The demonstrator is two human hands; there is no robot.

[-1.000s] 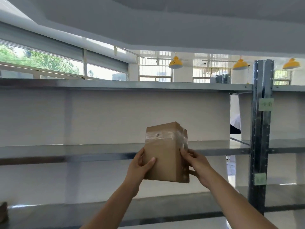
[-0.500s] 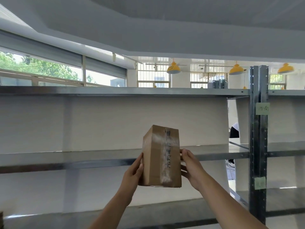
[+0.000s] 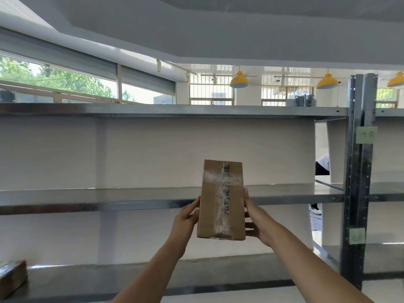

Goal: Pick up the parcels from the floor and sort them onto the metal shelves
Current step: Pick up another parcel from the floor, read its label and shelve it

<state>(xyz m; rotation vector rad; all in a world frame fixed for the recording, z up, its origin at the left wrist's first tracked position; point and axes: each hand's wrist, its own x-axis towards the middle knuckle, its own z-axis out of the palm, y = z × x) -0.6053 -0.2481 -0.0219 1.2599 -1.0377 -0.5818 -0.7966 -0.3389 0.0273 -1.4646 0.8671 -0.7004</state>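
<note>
The left hand [image 3: 185,217] holds the parcel [image 3: 220,200] at the box's 8 o'clock side. Its thumb lies on the front edge and its fingers go round the back, where I cannot see them. The right hand [image 3: 256,221] holds the 4 o'clock side, thumb up along the edge and fingers curled behind. Both hands squeeze the box between them.

The parcel is a tall brown box with shiny tape down its front. It stands upright in the air, a little toward 6 o'clock from the middle of the view. It is in front of the middle shelf [image 3: 109,196] and touches no shelf.

Above, at 12 o'clock, is the top shelf [image 3: 153,110]. Below, at 6 o'clock, is the bottom shelf [image 3: 109,278]. At 3 o'clock stands a dark post [image 3: 358,171] with a green note [image 3: 366,134] stuck on it.

Far off at 8 o'clock, another brown box [image 3: 12,275] sits on the bottom shelf, so I think at least one parcel is sorted. This one is picked up but not yet put down. The floor is out of view, so I cannot tell how many are left.
</note>
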